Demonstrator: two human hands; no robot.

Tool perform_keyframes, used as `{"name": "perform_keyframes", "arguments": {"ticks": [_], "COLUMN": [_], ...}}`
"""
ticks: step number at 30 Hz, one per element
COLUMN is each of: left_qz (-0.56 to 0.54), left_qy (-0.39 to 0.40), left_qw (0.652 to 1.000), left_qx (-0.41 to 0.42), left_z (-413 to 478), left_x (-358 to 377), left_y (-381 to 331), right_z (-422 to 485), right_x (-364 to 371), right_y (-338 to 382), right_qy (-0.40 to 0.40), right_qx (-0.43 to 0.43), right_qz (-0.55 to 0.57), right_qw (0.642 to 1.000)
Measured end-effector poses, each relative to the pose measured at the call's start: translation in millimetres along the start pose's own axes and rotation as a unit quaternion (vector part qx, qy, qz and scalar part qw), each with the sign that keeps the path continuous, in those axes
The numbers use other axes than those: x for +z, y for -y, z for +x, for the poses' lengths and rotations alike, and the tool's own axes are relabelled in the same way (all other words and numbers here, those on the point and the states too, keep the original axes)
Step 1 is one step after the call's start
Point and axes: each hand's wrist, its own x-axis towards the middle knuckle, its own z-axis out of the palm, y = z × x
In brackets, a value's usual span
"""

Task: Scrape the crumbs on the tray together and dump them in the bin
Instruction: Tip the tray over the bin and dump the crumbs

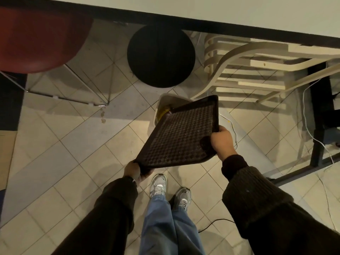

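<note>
I hold a dark brown tray (181, 134) with a bumpy textured surface, tilted over a small white bin (166, 99) on the tiled floor. The tray's far edge hangs over the bin's opening and hides most of it. Something yellow lies inside the bin. My left hand (133, 170) grips the tray's near left corner. My right hand (221, 141) grips the near right corner, thumb on top. A few pale specks cling to the tray's surface.
A black round stool (161, 56) stands beyond the bin, a red chair (36, 37) at the left, stacked cream chairs (244, 67) at the right. A white table edge (220, 13) runs across the top. White cables (312, 129) trail on the floor right. My shoes (170, 190) stand below the tray.
</note>
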Motion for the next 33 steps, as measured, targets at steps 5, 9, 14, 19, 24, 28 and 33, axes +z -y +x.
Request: {"name": "perform_keyframes", "arguments": {"ticks": [5, 9, 14, 19, 24, 28, 33], "left_qz": [-0.027, -0.038, -0.072, -0.057, -0.056, -0.077, -0.078], "left_qy": [0.009, 0.026, 0.041, 0.044, 0.048, 0.051, 0.053], "left_qw": [0.999, 0.997, 0.995, 0.996, 0.997, 0.994, 0.994], "left_qx": [-0.034, -0.058, -0.059, -0.042, -0.016, -0.065, -0.061], "left_z": [-9.6, -20.7, -27.9, -32.4, -25.7, -21.2, -23.7], "left_x": [4.3, 14.6, 27.1, 26.2, 20.7, 17.1, 20.4], "left_y": [12.2, 27.5, 41.2, 36.7, 32.4, 44.7, 48.5], "right_z": [9.3, 18.0, 24.1, 21.0, 24.1, 29.1, 29.3], "right_x": [-4.4, -17.0, -27.4, -28.4, -26.6, -19.8, -22.0], "right_y": [0.2, 6.5, 15.6, 16.4, 13.6, 16.6, 18.6], "right_qy": [0.023, 0.048, 0.059, 0.043, 0.031, 0.041, 0.041], "right_qx": [0.011, 0.026, 0.026, -0.019, -0.026, -0.021, -0.040], "right_qz": [-0.024, -0.046, -0.070, -0.086, -0.090, -0.108, -0.110], "right_qw": [0.999, 0.997, 0.995, 0.995, 0.995, 0.993, 0.992]}}
